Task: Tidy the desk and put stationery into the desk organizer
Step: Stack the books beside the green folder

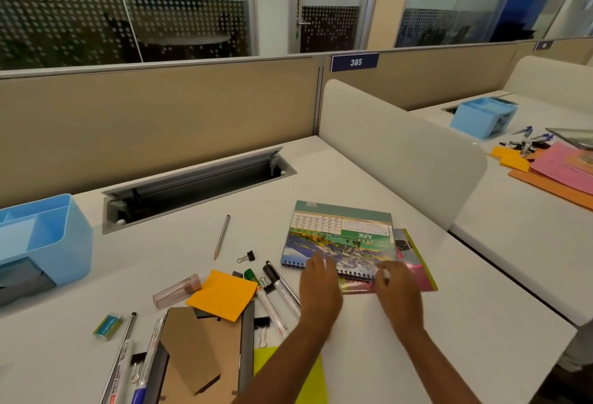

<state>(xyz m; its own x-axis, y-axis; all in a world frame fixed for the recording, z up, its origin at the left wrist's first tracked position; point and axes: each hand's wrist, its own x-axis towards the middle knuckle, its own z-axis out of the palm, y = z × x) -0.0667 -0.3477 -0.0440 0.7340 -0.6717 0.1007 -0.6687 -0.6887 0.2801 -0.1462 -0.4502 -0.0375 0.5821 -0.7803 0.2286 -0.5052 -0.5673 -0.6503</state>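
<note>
Ahead, in the head view, both hands reach over the white desk [487,307] to a spiral-bound calendar [340,236]. It lies flat near the desk's middle, its June page upside down to the wearer and its wire binding on the near edge. The left hand [321,281] is relaxed, fingers stretched forward and resting across the binding's left part. The right hand [396,288] meets the binding's right end with fingers bent down; the fingertips are blurred, so I cannot tell whether it pinches the calendar or merely touches it. Under the calendar, sticking out to the right, lies a pink and green booklet [417,265]. The blue desk organizer [57,243] stands at the desk's far left, well apart from both hands. Between it and the calendar stationery lies scattered: a pencil [222,236], a black binder clip [247,256], an orange sticky-note pad [223,296], a clear case [176,289] just left of the pad, a green highlighter [252,275], two white markers [271,305] beside the left hand, an eraser [108,325], and pens [128,349] at the lower left. The pad overlaps a brown-backed picture frame [199,349]. A yellow-green sheet [314,384] lies under the left forearm. Beyond a white divider [401,153], a neighbouring desk carries a second organizer [484,116] and pink and orange papers [564,172].
</note>
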